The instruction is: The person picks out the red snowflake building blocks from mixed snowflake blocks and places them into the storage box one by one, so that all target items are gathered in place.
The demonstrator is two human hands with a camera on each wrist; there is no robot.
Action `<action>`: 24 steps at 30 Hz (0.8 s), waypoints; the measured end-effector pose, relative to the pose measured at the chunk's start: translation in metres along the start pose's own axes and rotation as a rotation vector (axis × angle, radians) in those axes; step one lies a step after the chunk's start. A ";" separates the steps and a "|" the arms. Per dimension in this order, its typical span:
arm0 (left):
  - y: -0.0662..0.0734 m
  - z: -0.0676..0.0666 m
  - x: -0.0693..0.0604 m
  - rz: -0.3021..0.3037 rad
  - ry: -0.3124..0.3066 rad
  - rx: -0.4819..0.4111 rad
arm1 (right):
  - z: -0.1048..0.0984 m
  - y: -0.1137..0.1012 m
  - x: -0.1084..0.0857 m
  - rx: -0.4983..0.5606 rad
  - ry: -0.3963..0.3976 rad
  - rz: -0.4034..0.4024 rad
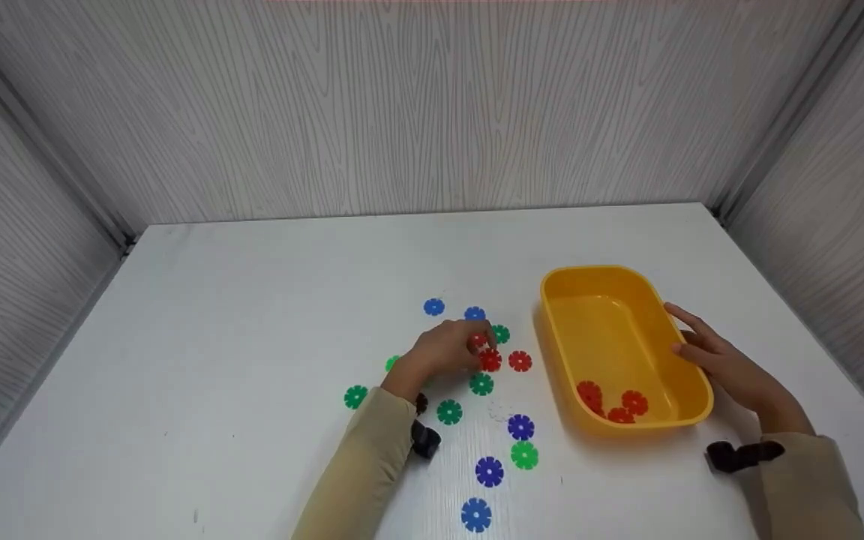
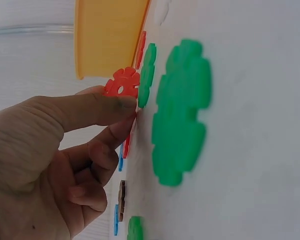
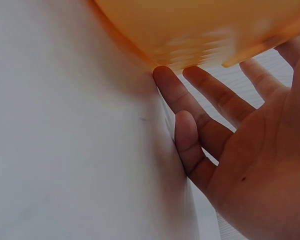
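My left hand (image 1: 443,350) pinches a red notched plastic disc (image 2: 124,80) between thumb and fingers, just above the white table. Another red disc (image 1: 479,340) shows by its fingertips, and a third red disc (image 1: 520,361) lies to their right. Green discs (image 1: 481,384) lie close to this hand. At the right, my right hand (image 1: 732,371) holds the long side of a yellow plastic basin (image 1: 552,330), thumb over the rim and fingers against the outer wall. Several red discs (image 1: 634,403) lie inside the basin at its near end.
Blue discs (image 1: 434,307) lie beyond the left hand. Purple discs (image 1: 490,472), a light green disc (image 1: 524,455) and another blue disc (image 1: 476,515) lie nearer the front. A brown disc (image 1: 421,403) is partly hidden by the left wrist. Grey wood-grain panels (image 1: 402,112) surround the table.
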State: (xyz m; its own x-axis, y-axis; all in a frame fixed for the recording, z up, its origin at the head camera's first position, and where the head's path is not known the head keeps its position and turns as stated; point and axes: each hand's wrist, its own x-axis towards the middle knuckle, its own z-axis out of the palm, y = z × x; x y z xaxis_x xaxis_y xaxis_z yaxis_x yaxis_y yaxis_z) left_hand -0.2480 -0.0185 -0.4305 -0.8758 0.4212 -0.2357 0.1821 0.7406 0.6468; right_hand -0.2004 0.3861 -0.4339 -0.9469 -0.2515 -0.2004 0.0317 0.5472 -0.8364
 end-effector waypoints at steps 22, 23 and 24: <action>0.000 -0.010 -0.004 0.129 0.023 -0.515 | -0.001 0.002 0.001 0.027 -0.006 0.015; 0.001 -0.010 -0.004 0.129 0.024 -0.526 | -0.001 0.002 0.001 0.027 -0.006 0.016; 0.001 -0.011 -0.004 0.127 0.026 -0.536 | -0.001 0.002 0.002 0.028 -0.006 0.014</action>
State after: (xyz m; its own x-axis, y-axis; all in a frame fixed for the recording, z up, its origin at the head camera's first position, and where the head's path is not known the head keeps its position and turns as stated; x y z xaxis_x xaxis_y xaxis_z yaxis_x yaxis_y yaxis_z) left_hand -0.2488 -0.0248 -0.4209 -0.8737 0.4718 -0.1181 0.0398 0.3113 0.9495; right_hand -0.2021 0.3873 -0.4356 -0.9443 -0.2488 -0.2155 0.0541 0.5286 -0.8472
